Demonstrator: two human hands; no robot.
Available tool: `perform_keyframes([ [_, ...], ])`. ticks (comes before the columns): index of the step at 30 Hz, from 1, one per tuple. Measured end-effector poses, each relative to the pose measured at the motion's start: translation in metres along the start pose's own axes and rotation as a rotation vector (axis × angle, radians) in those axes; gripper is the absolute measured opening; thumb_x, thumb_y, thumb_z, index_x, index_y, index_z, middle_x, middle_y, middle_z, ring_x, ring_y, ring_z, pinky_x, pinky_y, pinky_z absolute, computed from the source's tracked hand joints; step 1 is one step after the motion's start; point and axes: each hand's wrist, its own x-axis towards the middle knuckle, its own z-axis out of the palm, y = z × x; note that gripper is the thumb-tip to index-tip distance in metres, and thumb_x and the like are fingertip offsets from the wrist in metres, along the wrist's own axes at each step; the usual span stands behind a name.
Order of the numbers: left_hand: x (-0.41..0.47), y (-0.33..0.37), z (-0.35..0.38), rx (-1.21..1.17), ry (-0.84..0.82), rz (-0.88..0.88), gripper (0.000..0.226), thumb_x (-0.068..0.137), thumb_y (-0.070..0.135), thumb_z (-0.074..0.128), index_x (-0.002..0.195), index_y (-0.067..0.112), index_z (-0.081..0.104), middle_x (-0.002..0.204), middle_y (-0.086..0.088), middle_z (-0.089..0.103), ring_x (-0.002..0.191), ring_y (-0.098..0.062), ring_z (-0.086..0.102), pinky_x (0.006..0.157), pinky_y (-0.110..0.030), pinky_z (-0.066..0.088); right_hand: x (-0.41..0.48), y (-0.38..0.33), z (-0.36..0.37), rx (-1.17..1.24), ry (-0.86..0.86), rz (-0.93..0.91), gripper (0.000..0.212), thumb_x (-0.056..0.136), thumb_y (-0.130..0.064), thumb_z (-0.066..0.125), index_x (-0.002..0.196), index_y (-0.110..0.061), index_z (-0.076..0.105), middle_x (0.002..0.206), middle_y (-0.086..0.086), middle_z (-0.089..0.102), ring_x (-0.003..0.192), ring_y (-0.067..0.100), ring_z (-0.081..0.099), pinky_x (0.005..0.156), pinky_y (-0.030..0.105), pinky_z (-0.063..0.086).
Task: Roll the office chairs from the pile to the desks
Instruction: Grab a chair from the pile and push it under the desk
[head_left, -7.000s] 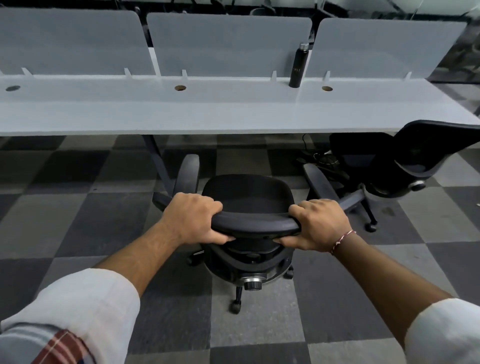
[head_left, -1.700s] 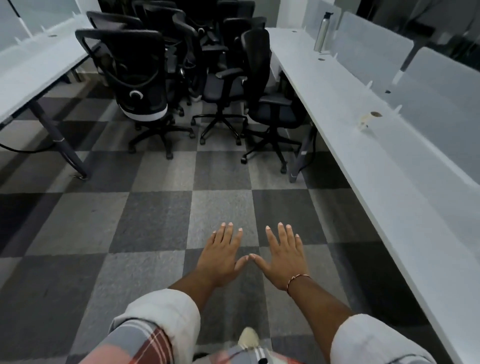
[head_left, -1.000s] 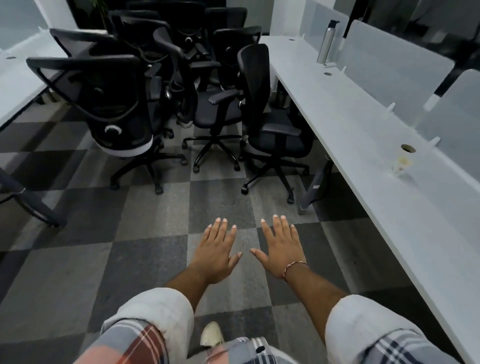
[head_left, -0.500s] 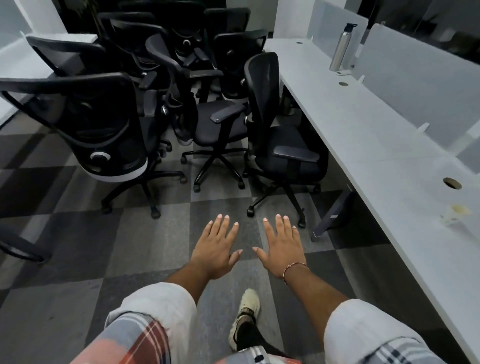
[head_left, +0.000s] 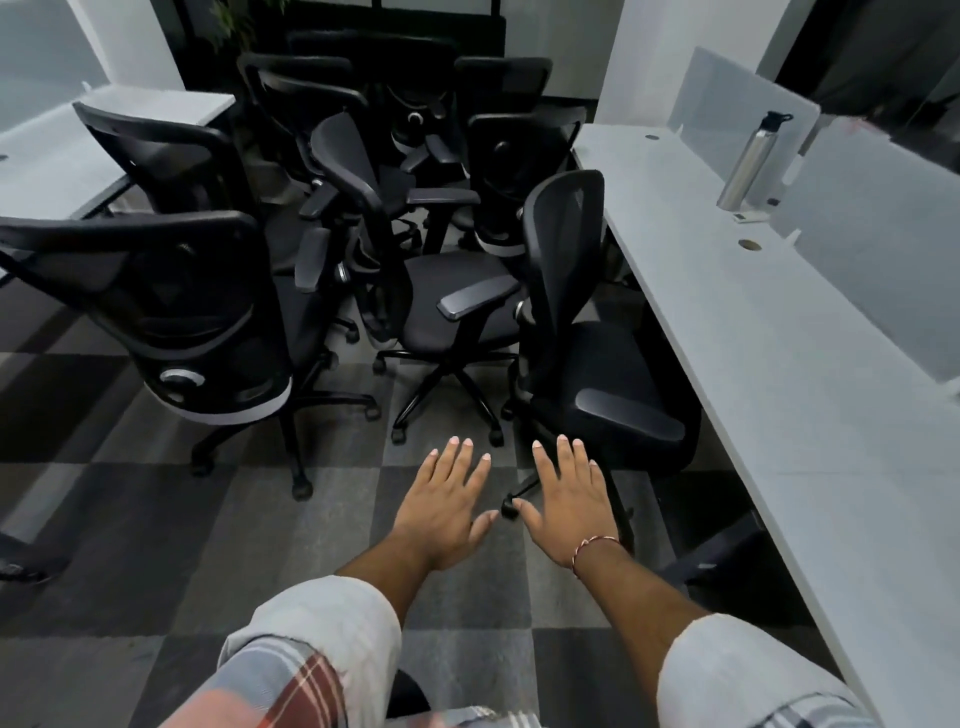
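A pile of several black mesh office chairs fills the upper middle of the view. The nearest chair (head_left: 587, 353) stands side-on against the long white desk (head_left: 810, 415) on the right. Another chair (head_left: 457, 312) with grey armrests sits just left of it, and a third chair (head_left: 171, 322) shows its back at the left. My left hand (head_left: 447, 504) and my right hand (head_left: 566, 499) hover flat, palms down, fingers straight, holding nothing. Both are a short way in front of the nearest chair's base.
A steel bottle (head_left: 750, 158) stands on the right desk by grey divider panels (head_left: 872, 249). A second white desk (head_left: 78, 150) lies at the far left. Grey checkered carpet (head_left: 208, 545) spreads in front of the chairs.
I have walked closer to the pile, so the chairs look larger and nearer. Both hands stay flat and empty. Seven seconds ago they gripped a chair's backrest at another desk.
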Motion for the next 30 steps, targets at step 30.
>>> perform_keyframes([
  [30,0.395,-0.205,-0.088,0.108,0.117,0.293,0.076,0.094,0.04,0.044,0.16,0.015,0.015,0.165,-0.016,0.018,0.154,-0.032,0.007,0.124,-0.047,0.001,0.406,0.009,-0.076,0.196,0.579,0.03,0.036,0.087,-0.032,0.059,0.118,-0.014,0.057,0.106,0.004,0.057,0.094,0.024,0.054,0.084,0.04,0.046],
])
